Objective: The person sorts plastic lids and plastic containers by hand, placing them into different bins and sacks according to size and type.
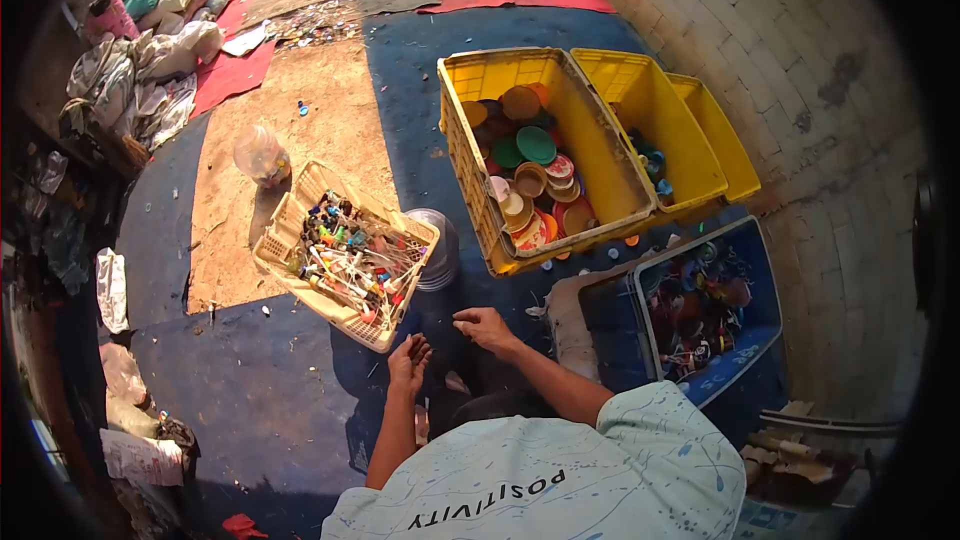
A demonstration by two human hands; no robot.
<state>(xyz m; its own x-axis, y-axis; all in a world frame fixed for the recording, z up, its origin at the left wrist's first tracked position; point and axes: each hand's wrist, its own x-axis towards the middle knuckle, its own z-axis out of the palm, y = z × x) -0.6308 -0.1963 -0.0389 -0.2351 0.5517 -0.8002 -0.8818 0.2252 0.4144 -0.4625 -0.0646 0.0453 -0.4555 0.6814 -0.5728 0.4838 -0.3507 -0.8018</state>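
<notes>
My left hand [409, 361] is just below the near corner of a cream plastic basket [375, 336], its fingers curled. Dark spots show at its fingers, too small to name. To its right, my right hand [482, 328] reaches toward the left with thumb and fingers drawn together; whatever it may pinch cannot be made out. The basket sits tilted and holds a heap of small mixed plastic pieces [350, 260], among them white sticks and coloured bits. Behind its right side stands a round translucent bucket [437, 250], partly hidden.
A large yellow crate [610, 225] holds round lids [537, 145]; more yellow crates [690, 170] stand beside it. At right is a blue bin [765, 325] of mixed scraps. A clear plastic container [261, 155] stands behind the basket. Sacks [180, 50] are piled far left, near a block wall [800, 70].
</notes>
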